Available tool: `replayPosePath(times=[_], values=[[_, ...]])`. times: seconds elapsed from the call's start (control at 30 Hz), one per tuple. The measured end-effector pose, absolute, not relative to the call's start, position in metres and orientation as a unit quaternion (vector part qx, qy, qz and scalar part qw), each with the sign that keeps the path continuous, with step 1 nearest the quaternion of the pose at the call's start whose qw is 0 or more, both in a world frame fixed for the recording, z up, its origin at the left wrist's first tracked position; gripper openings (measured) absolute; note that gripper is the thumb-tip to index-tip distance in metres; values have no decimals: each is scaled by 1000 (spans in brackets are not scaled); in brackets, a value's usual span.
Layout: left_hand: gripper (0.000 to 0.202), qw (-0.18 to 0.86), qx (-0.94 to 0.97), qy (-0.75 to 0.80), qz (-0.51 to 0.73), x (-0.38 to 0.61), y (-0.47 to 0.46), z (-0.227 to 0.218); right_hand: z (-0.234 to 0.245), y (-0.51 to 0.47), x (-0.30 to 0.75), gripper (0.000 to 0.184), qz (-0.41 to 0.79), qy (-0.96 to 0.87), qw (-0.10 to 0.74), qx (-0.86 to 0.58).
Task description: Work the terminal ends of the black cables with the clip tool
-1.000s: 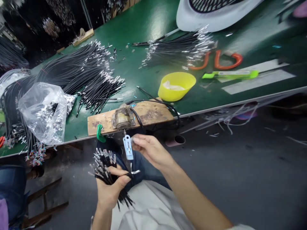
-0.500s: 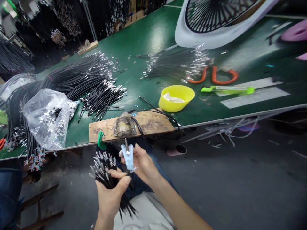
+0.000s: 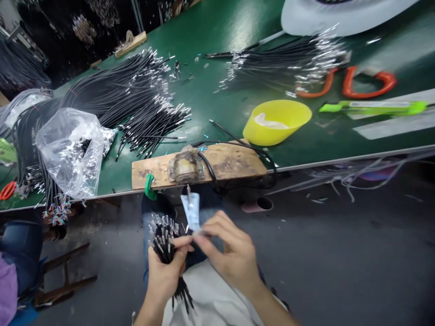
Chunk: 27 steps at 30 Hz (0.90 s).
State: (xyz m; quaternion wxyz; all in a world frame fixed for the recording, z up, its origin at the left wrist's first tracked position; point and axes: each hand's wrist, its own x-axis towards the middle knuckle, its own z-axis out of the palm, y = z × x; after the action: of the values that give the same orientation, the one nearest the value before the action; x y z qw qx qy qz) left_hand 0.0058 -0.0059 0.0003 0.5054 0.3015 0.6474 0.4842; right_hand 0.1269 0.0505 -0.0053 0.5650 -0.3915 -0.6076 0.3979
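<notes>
My left hand (image 3: 166, 271) is wrapped round a bundle of short black cables (image 3: 165, 242), their stripped silvery ends pointing up and the other ends hanging below. Closed in a pinch, my right hand (image 3: 231, 249) has its fingertips beside the left fingertips, at the lower end of a light-blue tapered piece (image 3: 192, 212). Blur hides what lies between those fingertips. The blue piece hangs from a metal spindle (image 3: 189, 189) that sticks out of a small grimy motor (image 3: 186, 167). That motor sits on a wooden board (image 3: 231, 162) at the table edge.
A green clamp (image 3: 149, 186) grips the board. On the green table (image 3: 210, 34) lie more black cables (image 3: 152, 113), a clear plastic bag (image 3: 73, 154), a yellow bowl (image 3: 285, 133), orange-handled scissors (image 3: 369, 90) and a green cutter (image 3: 374, 107). Another person's leg (image 3: 22, 246) is beside a wooden stool (image 3: 64, 283).
My right hand has moved from beside the blue piece to below it, fingers now pinched near the left fingertips. My left hand still holds the cables. The whole view has shifted.
</notes>
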Motion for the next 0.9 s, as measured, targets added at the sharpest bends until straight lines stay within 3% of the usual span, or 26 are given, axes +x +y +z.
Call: replayPosePath(times=[0.1,0.3,0.47,0.53,0.73,0.9], values=[[24,491,317,649,487,9,-8,-4,4,49,119,4,378,-689,518,-339],[29,460,302,673,494,0,-12,-17,-2,50,117,20,457,-643,521,-326],[41,526,234,654,491,2,-12,-21,-2,43,110,23,303,-645,601,-363],[41,550,219,631,502,6,-11,-16,-3,42,107,20,296,-640,617,-351],[42,587,220,601,496,7,-8,1,-12,51,117,25,498,-565,566,-334],[40,599,226,596,484,5,-6,3,-8,53,121,15,558,-544,533,-329]])
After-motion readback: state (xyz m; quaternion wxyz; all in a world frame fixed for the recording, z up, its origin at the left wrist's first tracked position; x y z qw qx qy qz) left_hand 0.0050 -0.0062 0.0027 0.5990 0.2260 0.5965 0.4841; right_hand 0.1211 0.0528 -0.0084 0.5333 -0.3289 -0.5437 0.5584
